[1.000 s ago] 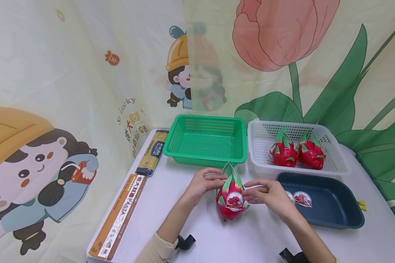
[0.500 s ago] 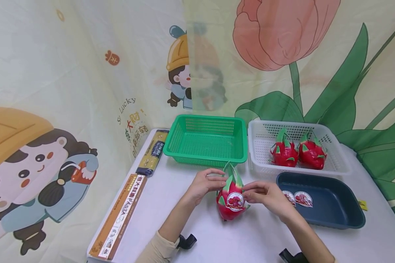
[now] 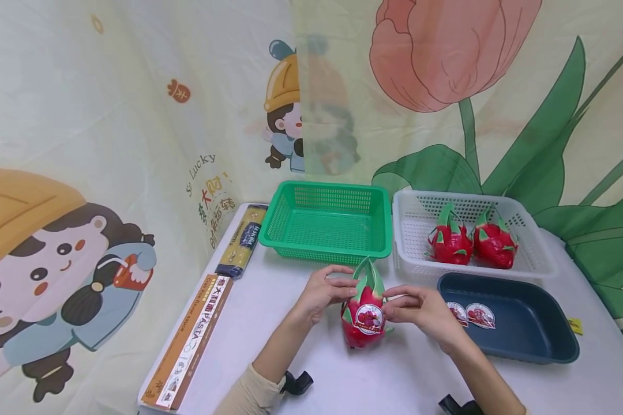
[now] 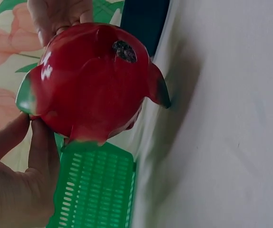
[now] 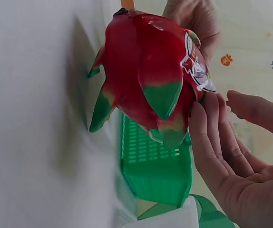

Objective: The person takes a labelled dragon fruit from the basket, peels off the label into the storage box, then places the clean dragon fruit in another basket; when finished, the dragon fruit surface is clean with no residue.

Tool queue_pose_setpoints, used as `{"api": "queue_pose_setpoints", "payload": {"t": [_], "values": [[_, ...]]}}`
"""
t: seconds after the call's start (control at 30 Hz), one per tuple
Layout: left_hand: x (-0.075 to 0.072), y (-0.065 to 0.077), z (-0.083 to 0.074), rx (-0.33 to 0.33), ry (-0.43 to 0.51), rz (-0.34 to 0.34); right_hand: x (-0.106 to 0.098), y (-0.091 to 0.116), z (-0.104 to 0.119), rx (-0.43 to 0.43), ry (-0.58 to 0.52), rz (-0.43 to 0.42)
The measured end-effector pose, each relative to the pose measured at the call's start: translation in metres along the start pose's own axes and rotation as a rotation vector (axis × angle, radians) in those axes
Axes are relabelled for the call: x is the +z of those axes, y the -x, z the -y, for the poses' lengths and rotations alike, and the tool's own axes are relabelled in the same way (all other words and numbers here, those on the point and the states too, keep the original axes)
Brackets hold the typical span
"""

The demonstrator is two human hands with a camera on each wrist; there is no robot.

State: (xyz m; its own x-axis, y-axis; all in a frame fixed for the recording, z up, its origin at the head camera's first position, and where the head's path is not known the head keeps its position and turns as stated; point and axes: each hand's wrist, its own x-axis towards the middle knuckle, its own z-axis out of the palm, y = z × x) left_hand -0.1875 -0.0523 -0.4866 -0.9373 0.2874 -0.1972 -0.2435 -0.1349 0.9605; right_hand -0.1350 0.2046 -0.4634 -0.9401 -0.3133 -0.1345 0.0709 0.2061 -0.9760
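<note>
A red dragon fruit (image 3: 354, 335) with green leaf tips stands between the hands over the white tabletop (image 3: 311, 351), its round sticker (image 3: 370, 319) facing the head camera. My left hand (image 3: 328, 293) holds the fruit from the left; in the left wrist view, thumb and fingers pinch at a green scale (image 4: 25, 97). My right hand (image 3: 416, 311) is at the fruit's right side. Its fingers (image 5: 208, 137) reach out fairly straight, tips against the fruit beside the sticker's edge, and the thumb stands apart from them in the right wrist view.
Behind the fruit is a green basket (image 3: 326, 253); a white basket (image 3: 410, 262) with two dragon fruits (image 3: 450, 245) stands right of it. A dark blue tray (image 3: 529, 311) holds two stickers (image 3: 480, 316). A pasta packet (image 3: 243, 242) and a long pasta box (image 3: 187, 340) lie left.
The fruit has turned slightly, its sticker shifting a little left. The right fingers have moved in against the sticker's right edge. The left hand stays in nearly the same place.
</note>
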Motion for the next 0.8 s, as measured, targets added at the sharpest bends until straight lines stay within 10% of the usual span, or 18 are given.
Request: {"api": "queue_pose_setpoints", "payload": {"t": [0.43, 0.8], "values": [[0.006, 0.006, 0.002, -0.028, 0.087, -0.063, 0.017, -0.005, -0.004, 0.029, 0.046, -0.134], [0.01, 0.009, 0.002, -0.029, 0.15, -0.109, 0.015, -0.006, -0.002, 0.006, 0.096, -0.084]]}}
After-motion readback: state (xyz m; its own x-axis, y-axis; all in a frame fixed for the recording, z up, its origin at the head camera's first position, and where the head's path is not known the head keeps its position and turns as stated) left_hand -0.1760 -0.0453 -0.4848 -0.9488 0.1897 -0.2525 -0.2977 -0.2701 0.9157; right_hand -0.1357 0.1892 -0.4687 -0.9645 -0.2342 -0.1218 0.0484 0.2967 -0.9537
